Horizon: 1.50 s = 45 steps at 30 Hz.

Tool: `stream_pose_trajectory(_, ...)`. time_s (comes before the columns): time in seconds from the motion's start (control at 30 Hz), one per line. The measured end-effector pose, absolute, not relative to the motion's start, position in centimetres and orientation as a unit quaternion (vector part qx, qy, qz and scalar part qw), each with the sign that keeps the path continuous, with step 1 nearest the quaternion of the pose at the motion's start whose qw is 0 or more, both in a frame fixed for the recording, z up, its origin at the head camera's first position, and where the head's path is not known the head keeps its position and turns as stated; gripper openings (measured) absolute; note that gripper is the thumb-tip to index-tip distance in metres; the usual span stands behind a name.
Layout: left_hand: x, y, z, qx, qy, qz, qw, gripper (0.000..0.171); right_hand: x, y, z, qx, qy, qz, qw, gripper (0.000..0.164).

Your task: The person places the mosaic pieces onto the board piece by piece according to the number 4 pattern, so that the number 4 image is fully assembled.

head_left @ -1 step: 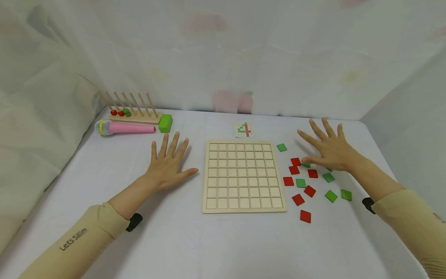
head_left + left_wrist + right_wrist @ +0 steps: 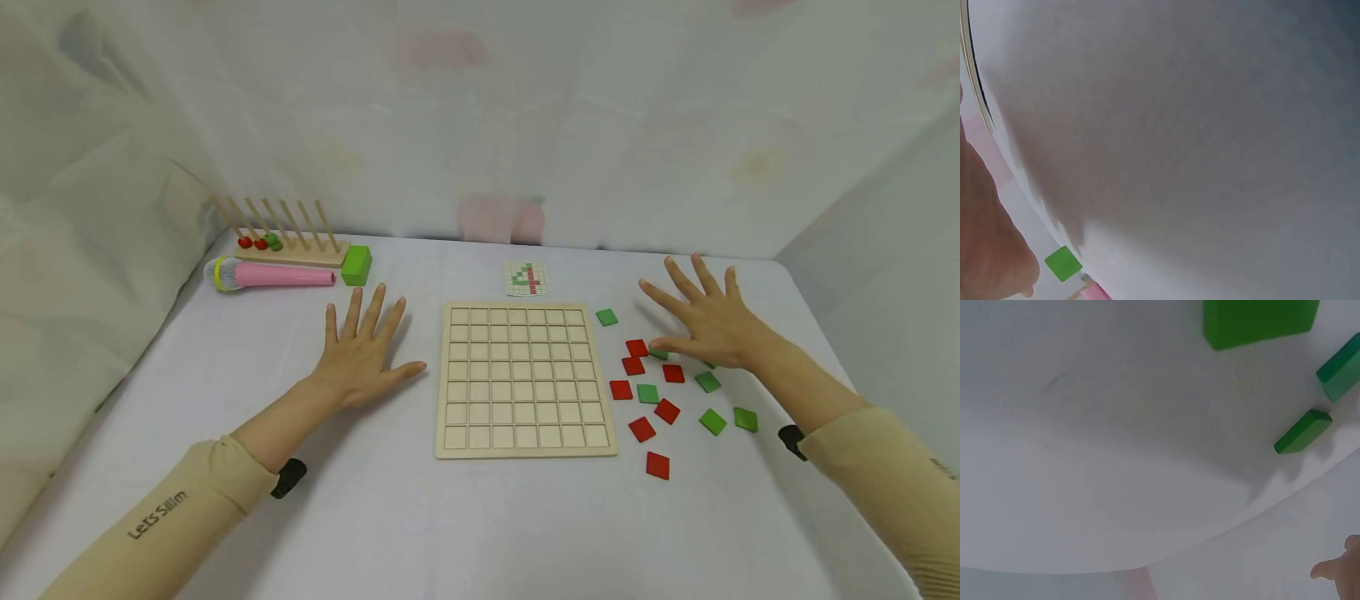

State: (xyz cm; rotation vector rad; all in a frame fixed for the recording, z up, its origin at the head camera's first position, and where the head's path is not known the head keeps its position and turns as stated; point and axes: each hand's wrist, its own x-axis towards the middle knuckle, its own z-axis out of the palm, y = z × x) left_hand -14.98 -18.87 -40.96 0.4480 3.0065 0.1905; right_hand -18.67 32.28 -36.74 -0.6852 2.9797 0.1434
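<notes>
Fingers spread wide, my left hand (image 2: 358, 360) hovers over the white cloth, left of a pale wooden grid board (image 2: 527, 382); it holds nothing. On the other side my right hand (image 2: 712, 325) is likewise spread and bare, above a scatter of small square tiles. Red tiles (image 2: 657, 465) and green tiles (image 2: 712, 422) lie loose right of the board, a few of them partly covered by that hand. All the board's square cells look bare. Behind it lies a small pattern card (image 2: 527, 279) with a red and green figure. The right wrist view shows green tiles (image 2: 1304, 431) close up.
At the back left stands a wooden peg rack (image 2: 292, 252) with red and green beads low on its pegs. A pink toy microphone (image 2: 285, 275) lies before it, beside a green block (image 2: 356, 266). Hanging cloth (image 2: 480, 125) closes off the back and sides.
</notes>
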Motion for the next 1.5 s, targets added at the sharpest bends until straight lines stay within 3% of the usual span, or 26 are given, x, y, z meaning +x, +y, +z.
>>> stream_pose_trajectory(0.57, -15.5, -18.4, -40.3, 0.150, 0.985, 0.070, 0.040, 0.100, -19.7, 31.9, -35.8, -0.221, 0.975, 0.033, 0.012, 0.087)
stream_pose_trajectory(0.97, -19.7, -15.5, -38.7, 0.204, 0.935, 0.272, 0.100, 0.097, -23.3, 28.5, -35.0, -0.181, 0.969, -0.161, 0.040, 0.060)
stream_pose_trajectory(1.23, -20.7, -14.6, -39.2, 0.240, 0.901, 0.308, 0.189, 0.100, -24.8, 26.4, -35.9, -0.147, 0.932, -0.286, 0.169, 0.045)
stream_pose_trajectory(1.5, -20.4, -14.7, -40.0, 0.264, 0.893, 0.296, 0.213, 0.123, -25.4, 26.4, -36.3, -0.140, 0.899, -0.332, 0.249, 0.040)
